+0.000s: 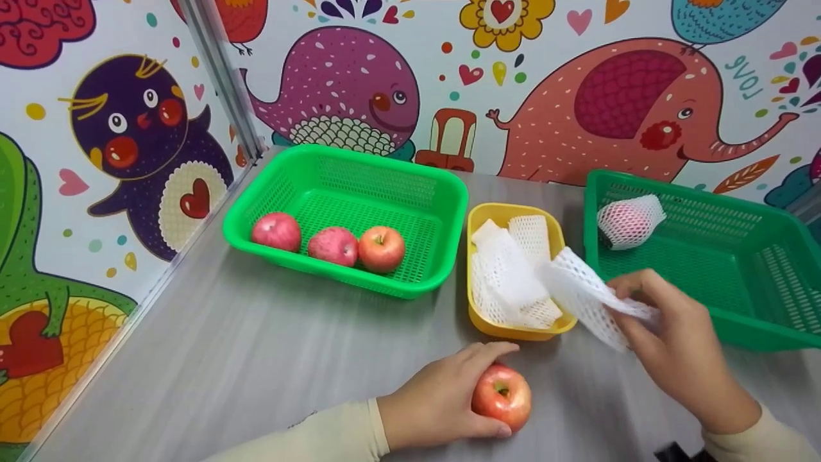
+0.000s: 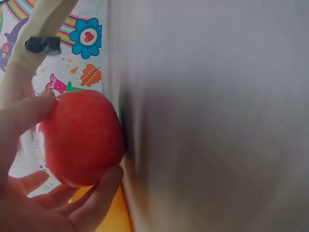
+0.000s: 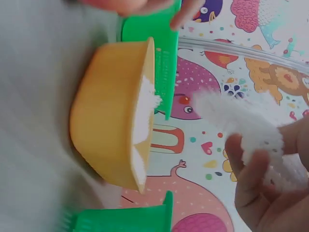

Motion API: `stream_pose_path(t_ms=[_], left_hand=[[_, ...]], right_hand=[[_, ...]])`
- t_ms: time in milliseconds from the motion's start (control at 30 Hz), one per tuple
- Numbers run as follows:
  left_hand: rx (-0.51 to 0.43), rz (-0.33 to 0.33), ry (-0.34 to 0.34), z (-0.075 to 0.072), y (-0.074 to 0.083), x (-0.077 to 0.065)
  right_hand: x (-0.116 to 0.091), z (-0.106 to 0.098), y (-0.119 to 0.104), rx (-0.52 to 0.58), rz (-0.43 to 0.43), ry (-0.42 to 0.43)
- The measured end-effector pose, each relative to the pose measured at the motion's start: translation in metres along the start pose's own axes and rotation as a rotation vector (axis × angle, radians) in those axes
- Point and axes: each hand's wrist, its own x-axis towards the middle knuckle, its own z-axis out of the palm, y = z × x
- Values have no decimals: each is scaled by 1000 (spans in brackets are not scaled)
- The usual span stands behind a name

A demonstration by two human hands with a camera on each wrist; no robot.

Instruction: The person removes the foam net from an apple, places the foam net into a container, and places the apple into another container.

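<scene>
A red apple sits on the table, stem up, and my left hand grips it from the left with thumb and fingers around its side. In the left wrist view the same apple shows its smooth red flank. My right hand pinches a white foam net sleeve above the right edge of the yellow bin. The right wrist view shows that sleeve between the thumb and fingers, blurred at its far end. More flat foam nets lie in the yellow bin.
A light green basket at the back left holds three apples. The darker green basket on the right holds one apple wrapped in foam net. A wall with cartoon animals stands behind the grey table.
</scene>
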Motion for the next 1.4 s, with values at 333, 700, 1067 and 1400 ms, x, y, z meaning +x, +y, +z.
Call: stream_pose_path(t_ms=[333, 700, 1067, 1400], left_hand=[[163, 78, -41, 6, 3, 1], [175, 101, -10, 10, 0, -1], [157, 70, -42, 9, 0, 1], [141, 70, -22, 9, -2, 1]], right_hand=[[22, 49, 7, -243, -211, -156], [38, 63, 4, -357, -303, -260], [41, 69, 14, -246, -347, -320], [52, 74, 20, -49, -74, -751]])
